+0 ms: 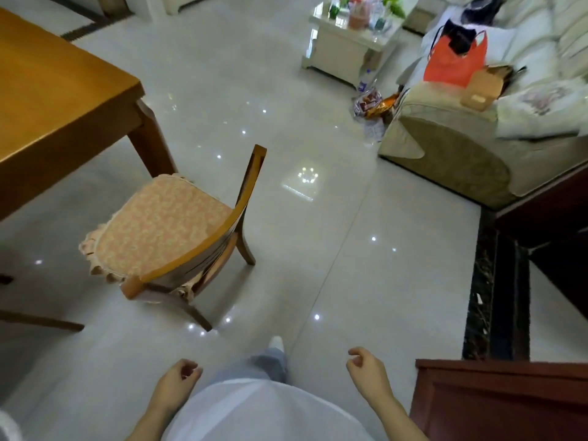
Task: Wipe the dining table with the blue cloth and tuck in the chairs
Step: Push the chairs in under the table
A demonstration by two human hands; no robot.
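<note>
Hard to call the wiping part. The blue cloth isn't anywhere in view, and the bit of dining table worktop (47,100) I can see is just bare wood, so there's no telling if it's been wiped.

Both hands are empty. The left hand (178,380) and right hand (366,370) hang low in front of the body, fingers loosely curled, gripping nothing.

The obvious leftover is the chair (165,224) with the pink cushion. It stands pulled out by the corner of the worktop, turned at an angle, with its seat fully clear of the edge. So I'd say tucking in isn't done, for this one at least. There's some wood at the far left edge that might be another chair, can't tell.
</note>
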